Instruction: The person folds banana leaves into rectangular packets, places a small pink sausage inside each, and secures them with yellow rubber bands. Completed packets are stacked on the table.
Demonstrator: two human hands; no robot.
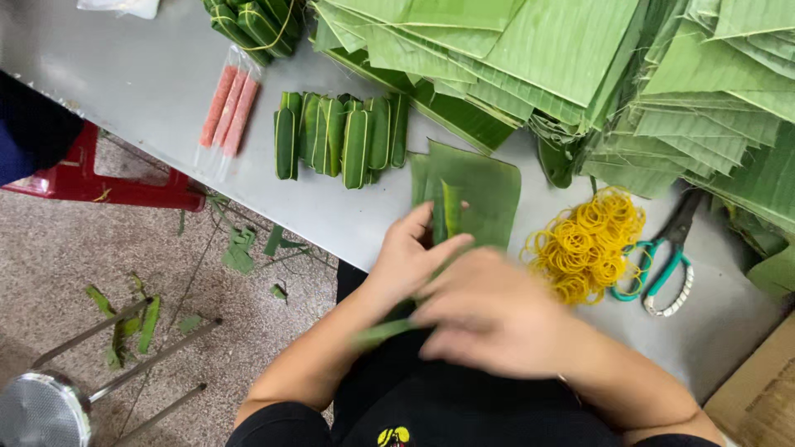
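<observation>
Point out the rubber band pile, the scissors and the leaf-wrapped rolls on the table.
rubber band pile [586, 244], head view, middle of the yellow heap
scissors [662, 269], head view, teal handle loops
leaf-wrapped rolls [341, 136], head view, middle of the row

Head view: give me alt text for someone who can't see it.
Two bare hands, left hand and blurred right hand, fold a banana leaf piece at the edge of a grey table. Nearby lie wrapped leaf bundles, yellow rubber bands, teal scissors and stacked leaves.
</observation>
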